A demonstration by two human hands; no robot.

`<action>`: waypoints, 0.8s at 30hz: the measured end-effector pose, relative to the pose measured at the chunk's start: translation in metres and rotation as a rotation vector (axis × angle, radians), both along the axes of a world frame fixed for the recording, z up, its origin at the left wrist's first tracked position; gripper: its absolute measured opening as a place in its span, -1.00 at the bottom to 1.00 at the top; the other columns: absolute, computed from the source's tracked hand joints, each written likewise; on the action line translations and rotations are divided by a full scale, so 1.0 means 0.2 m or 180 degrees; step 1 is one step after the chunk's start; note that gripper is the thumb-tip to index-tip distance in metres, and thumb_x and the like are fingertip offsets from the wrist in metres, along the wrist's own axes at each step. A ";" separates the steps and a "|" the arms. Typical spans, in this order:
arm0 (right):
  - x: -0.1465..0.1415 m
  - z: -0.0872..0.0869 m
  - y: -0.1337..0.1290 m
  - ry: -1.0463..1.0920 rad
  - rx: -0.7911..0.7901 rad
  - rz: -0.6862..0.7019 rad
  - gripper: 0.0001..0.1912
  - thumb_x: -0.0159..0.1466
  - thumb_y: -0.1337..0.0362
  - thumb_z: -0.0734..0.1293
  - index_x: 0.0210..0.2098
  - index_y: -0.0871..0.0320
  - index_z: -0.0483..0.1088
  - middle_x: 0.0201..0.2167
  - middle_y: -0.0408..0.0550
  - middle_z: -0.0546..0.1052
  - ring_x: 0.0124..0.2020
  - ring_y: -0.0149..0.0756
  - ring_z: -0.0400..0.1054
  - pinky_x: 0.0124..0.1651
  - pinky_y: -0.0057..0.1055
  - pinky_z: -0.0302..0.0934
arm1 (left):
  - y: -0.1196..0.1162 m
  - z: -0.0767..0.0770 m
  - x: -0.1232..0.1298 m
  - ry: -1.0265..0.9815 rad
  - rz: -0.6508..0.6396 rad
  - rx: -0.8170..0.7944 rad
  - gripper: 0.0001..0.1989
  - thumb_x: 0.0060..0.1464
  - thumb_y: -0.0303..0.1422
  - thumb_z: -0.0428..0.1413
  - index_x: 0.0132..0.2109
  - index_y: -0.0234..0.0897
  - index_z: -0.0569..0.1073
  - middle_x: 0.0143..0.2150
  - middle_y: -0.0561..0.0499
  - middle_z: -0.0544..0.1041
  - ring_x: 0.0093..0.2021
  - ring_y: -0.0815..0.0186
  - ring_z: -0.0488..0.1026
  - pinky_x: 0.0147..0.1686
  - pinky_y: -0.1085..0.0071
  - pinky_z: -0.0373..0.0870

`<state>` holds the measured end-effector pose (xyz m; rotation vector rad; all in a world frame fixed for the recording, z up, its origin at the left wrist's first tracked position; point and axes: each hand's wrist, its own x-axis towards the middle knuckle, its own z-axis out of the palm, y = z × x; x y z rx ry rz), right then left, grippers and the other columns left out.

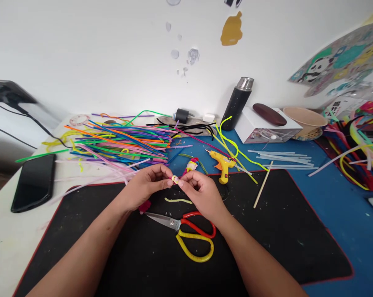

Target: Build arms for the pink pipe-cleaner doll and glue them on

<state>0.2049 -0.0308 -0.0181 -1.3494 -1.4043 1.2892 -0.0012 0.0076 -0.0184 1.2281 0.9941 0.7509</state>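
Between the fingertips of my left hand [152,180] and my right hand [198,187] is a small pale-yellow and pink coiled pipe cleaner piece [175,179]. Both hands pinch it, thumbs toward me. Just beyond my right fingers lies a yellow, white and magenta pipe cleaner figure [191,165], partly hidden. Under my hands a short pale-yellow pipe cleaner [178,201] rests on the black mat [266,247]. A magenta fuzzy piece [144,206] shows below my left hand. Nearer to me, scissors [186,231] with one red and one yellow handle lie partly spread.
A yellow glue gun [222,165] lies right of my hands, with a thin wooden stick [263,184] farther right. Many coloured pipe cleaners [124,142] spread at the back left. A phone [33,182] lies left. Glue sticks [285,159], a black flask [238,104] and a white box [268,126] are behind.
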 end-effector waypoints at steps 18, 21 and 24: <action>0.01 -0.02 0.01 0.0075 -0.0072 0.0102 -0.79 0.35 0.12 0.39 -0.30 0.13 0.47 -0.51 -0.23 0.38 -0.49 -0.38 0.20 -0.41 -0.42 0.08 | 0.00 0.01 0.00 0.0102 -0.0087 0.0212 -0.75 0.07 -0.16 0.38 -0.19 -0.20 0.65 -0.23 -0.01 0.64 -0.19 0.19 0.53 -0.09 0.26 0.48; 0.01 -0.02 0.01 0.0052 -0.0059 0.0104 -0.78 0.35 0.11 0.40 -0.30 0.14 0.47 -0.52 -0.23 0.37 -0.50 -0.38 0.18 -0.43 -0.43 0.06 | -0.01 0.02 0.01 0.0177 -0.0081 0.0251 -0.75 0.07 -0.16 0.38 -0.20 -0.22 0.65 -0.26 0.00 0.62 -0.23 0.23 0.51 -0.17 0.32 0.49; 0.01 -0.02 0.01 0.0020 -0.0049 0.0110 -0.79 0.36 0.12 0.39 -0.31 0.13 0.47 -0.53 -0.23 0.37 -0.50 -0.39 0.19 -0.43 -0.43 0.06 | -0.01 0.04 0.01 0.0073 -0.0113 0.0098 -0.73 0.07 -0.15 0.39 -0.18 -0.24 0.64 -0.32 0.03 0.59 -0.34 0.30 0.50 -0.32 0.39 0.49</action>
